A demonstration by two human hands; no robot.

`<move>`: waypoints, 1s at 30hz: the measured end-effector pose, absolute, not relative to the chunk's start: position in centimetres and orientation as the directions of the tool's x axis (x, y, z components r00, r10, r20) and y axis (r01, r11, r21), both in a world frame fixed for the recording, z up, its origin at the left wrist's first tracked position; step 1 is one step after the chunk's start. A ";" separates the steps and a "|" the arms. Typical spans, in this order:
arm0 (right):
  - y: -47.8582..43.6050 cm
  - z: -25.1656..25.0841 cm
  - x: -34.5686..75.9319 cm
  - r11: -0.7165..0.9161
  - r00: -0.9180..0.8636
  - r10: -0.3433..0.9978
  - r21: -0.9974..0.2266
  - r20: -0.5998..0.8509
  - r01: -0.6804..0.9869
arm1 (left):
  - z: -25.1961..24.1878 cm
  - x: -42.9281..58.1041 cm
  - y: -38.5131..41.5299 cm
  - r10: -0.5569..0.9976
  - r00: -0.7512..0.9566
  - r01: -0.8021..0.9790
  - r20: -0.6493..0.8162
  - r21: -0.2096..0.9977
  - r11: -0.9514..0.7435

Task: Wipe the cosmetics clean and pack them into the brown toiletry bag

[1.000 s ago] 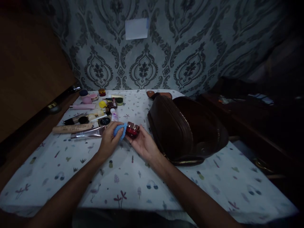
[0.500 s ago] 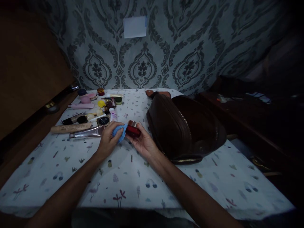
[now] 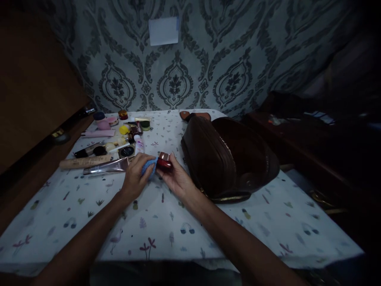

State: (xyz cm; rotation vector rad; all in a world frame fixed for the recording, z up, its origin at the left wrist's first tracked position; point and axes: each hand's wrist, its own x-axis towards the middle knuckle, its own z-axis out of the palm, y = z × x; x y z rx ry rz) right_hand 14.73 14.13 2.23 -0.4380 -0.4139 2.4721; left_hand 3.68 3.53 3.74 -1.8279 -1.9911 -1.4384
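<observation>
In my right hand point(image 3: 178, 178) is a small red cosmetic jar point(image 3: 164, 163) with a shiny coppery lid, held tilted over the table. My left hand point(image 3: 135, 174) is closed around a crumpled blue cloth point(image 3: 149, 167), which is pressed up to the left side of the jar. Close to my left wrist lies a silvery tube point(image 3: 105, 167), and behind it a long beige tube point(image 3: 85, 161). A small white and pink tube point(image 3: 139, 143) is just beyond my left fingers.
Several cosmetics, among them a pink jar point(image 3: 102, 123), a pink tube point(image 3: 98, 133) and an amber jar point(image 3: 122, 114), lie at the back left. A large brown leather bag point(image 3: 208, 159) stands right of my hands on the patterned tablecloth point(image 3: 160, 234). Dark furniture flanks both sides.
The whole view has shifted slightly, so things appear a little further left. Both hands keep their hold on the cloth and the jar, with the cloth still against the jar.
</observation>
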 end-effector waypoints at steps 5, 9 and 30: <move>14.5 2.0 14.8 -0.794 -0.788 0.578 -0.369 -0.212 -0.483 | 3.7 3.7 3.6 0.745 -0.264 0.816 0.613 0.553 -0.166; 14.5 2.1 14.9 -0.807 -0.799 0.558 -0.367 -0.222 -0.462 | 4.0 3.4 3.6 0.727 -0.285 0.812 0.625 0.561 -0.164; 14.3 2.3 14.8 -0.805 -0.779 0.570 -0.366 -0.261 -0.467 | 3.2 3.5 3.7 0.714 -0.231 0.869 0.661 0.470 -0.154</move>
